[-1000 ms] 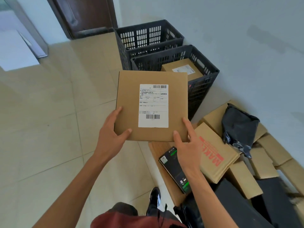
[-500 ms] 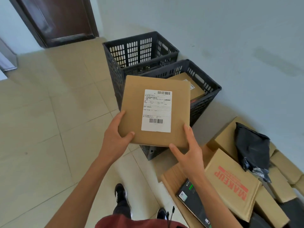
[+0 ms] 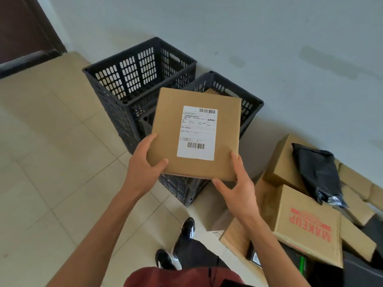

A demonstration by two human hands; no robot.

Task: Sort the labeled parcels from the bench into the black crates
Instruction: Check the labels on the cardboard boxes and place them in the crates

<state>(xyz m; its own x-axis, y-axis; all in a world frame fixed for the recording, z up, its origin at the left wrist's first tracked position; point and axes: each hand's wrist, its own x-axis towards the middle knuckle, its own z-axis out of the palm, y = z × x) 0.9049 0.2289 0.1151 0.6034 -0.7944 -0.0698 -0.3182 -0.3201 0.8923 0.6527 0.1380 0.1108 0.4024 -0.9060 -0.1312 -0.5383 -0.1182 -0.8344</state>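
A flat brown cardboard parcel [image 3: 165,129] with a white barcode label faces up, held above the near black crate [image 3: 251,104]. My left hand [image 3: 145,162] grips its lower left corner, thumb on top. Its lower right corner is held by my right hand [image 3: 236,185], thumb on the near edge. The far black crate [image 3: 116,73] stands behind and left, and no parcel shows inside it. Part of another brown parcel [image 3: 210,91] peeks out of the near crate behind the held one.
On the right, the bench [image 3: 238,239] carries a pile of cardboard boxes, one printed MAKEUP [image 3: 310,226], and a black poly bag [image 3: 317,172]. A phone [image 3: 256,258] lies at the bench edge. My shoes [image 3: 187,226] stand on the tiled floor; a grey wall runs behind the crates.
I have stepped toward the crates and carried the parcel over the near crate. Both hands keep the same hold on its lower corners.
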